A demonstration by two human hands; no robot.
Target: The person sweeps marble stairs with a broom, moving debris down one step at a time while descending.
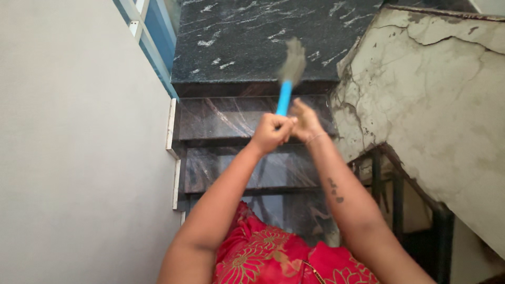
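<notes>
Broom [289, 79] with blue handle, gripped by left hand [271, 133] and right hand [305, 122] fingers.

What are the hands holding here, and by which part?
Both the left hand and right hand grip a blue-handled broom at the handle's lower end.

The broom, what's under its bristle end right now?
Under the blurred bristles of the broom lies the dark speckled landing at the foot of the stairs. Both hands, left hand and right hand, cover the handle's lower end.
</notes>
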